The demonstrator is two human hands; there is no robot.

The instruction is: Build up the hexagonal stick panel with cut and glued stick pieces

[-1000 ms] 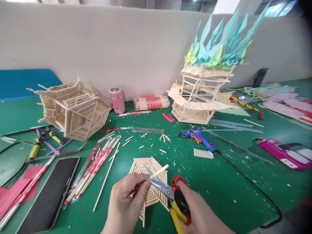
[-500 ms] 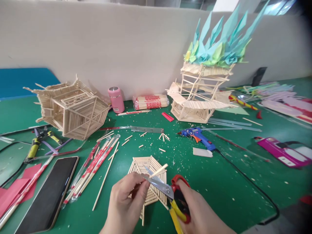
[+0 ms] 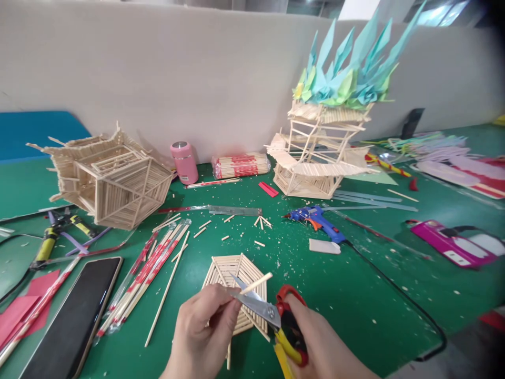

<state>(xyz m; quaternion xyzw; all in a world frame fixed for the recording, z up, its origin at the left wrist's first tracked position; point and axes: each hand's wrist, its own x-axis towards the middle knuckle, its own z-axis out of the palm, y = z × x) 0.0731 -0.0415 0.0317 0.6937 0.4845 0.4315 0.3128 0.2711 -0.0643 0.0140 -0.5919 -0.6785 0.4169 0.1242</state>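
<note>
- Left hand pinches a short wooden stick between thumb and fingertips; grip is clamped on its near end, free end pointing to about 2 o'clock.
- Right hand has fingers through the red-and-yellow handles of the scissors; grip closed around the handles, blades slightly parted with the stick lying between them (cut not through yet, as far as I can tell).
- Stick sits just above the flat hexagonal stick panel, which lies on the green surface at 12 o'clock from the hands.
- To cut well, I'd say: seat the stick deep toward the pivot, not at the tips, for more leverage and less twist.
- Keep blades square to the stick; a slanted cut would likely glue badly.
- Pinch close to the cut line but keep fingertips clear of the lower blade.
- Offcut will probably fly toward 1–2 o'clock, so angle it down to the surface.
- Blue glue gun lies at 1 o'clock, well apart; loose chopsticks at 10 o'clock.
</note>
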